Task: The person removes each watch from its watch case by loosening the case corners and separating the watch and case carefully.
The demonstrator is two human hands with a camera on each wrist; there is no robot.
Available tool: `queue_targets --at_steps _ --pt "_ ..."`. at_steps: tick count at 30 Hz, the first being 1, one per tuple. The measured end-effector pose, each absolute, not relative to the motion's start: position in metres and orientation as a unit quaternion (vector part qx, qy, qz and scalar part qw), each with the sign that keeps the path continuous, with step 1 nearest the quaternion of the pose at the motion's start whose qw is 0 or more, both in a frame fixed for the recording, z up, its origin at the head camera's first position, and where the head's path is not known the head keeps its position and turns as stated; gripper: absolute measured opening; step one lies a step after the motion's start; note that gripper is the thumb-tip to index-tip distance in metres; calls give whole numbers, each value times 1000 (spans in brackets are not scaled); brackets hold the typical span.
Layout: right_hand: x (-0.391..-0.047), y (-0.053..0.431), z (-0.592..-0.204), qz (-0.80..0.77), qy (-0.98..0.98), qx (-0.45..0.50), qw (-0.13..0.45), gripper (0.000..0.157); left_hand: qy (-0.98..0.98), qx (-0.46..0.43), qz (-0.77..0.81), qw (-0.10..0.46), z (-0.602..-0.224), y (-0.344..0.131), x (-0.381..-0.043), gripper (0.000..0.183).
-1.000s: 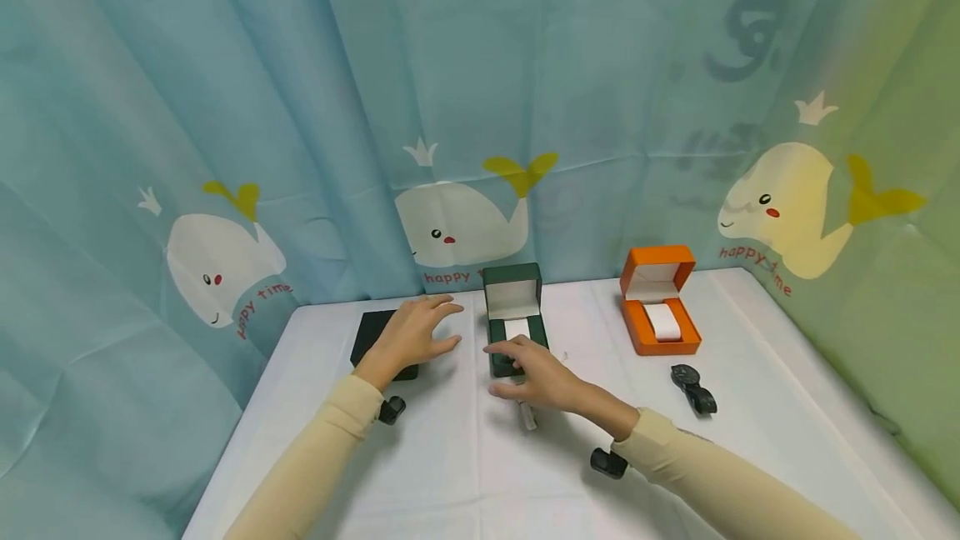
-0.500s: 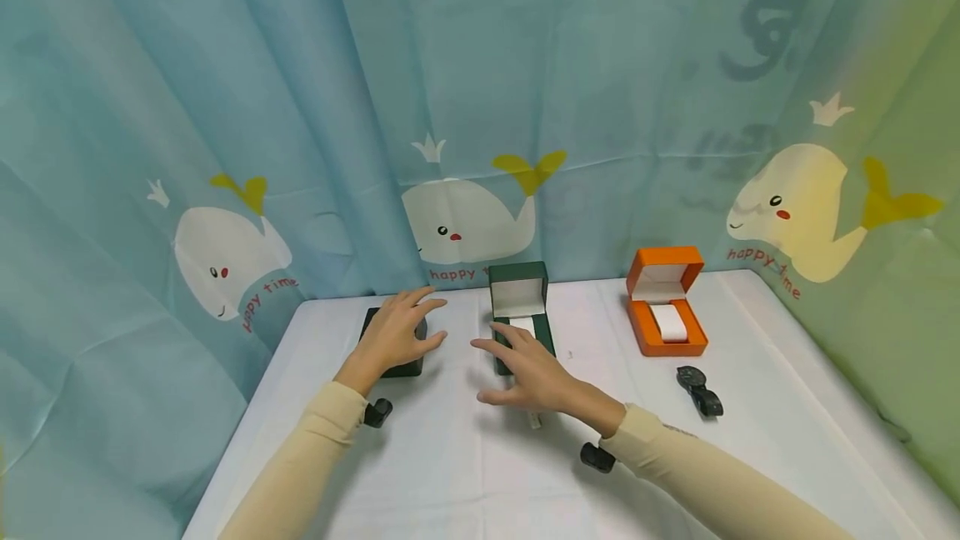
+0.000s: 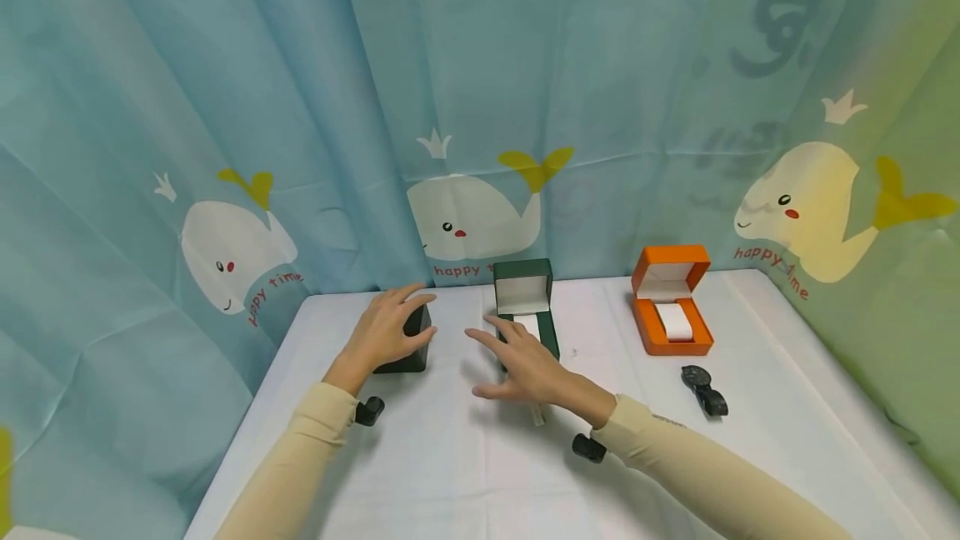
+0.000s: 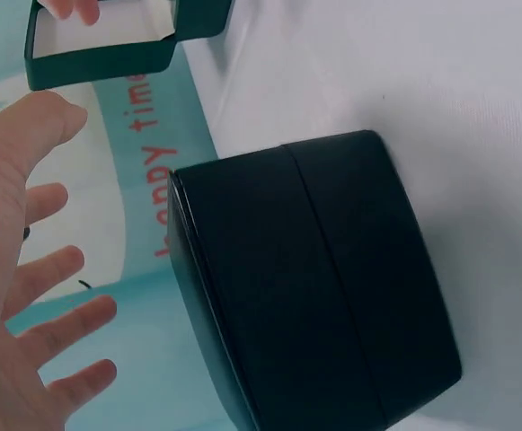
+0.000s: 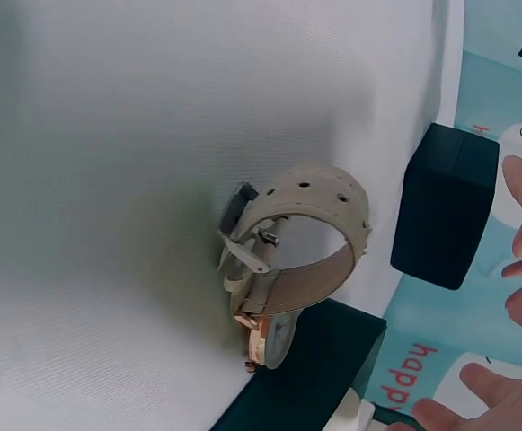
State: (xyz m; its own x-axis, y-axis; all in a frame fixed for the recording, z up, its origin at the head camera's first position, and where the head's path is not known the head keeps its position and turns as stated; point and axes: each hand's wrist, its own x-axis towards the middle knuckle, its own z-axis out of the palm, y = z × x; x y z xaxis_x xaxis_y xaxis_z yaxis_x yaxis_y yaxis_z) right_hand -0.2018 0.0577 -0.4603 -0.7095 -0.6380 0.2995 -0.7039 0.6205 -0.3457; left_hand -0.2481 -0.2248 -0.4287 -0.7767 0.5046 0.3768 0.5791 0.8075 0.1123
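A closed dark box (image 3: 417, 344) stands at the left of the table. Over it is my left hand (image 3: 381, 330), fingers spread; the left wrist view shows them apart from the black box's (image 4: 287, 287) sides. My right hand (image 3: 527, 367) hovers in front of a green watch box (image 3: 522, 294), holding nothing, fingers apart. That box's lid stands up, and a white cushion (image 3: 527, 323) sits inside. Under the right hand lies a watch with a beige strap (image 5: 332, 202), its strap buckled in a loop, touching or close against the green box's front; the head view mostly hides it.
To the right an orange watch box (image 3: 678, 348) stands with its lid up and a white cushion inside. A black watch (image 3: 703, 392) lies in front of it. Behind the white table (image 3: 450, 457) hangs a blue curtain (image 3: 622, 65) printed with whales.
My left hand has drawn left over the dark box, uncovering its right side. My right hand has shifted slightly left, its fingers spreading wider. The head view has turned a little left.
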Motion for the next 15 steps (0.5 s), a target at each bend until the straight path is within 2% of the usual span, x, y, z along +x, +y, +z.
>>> queue_targets --at_steps 15 --pt "-212 51 -449 248 -893 374 38 95 -944 -247 -159 152 -425 -250 -243 54"
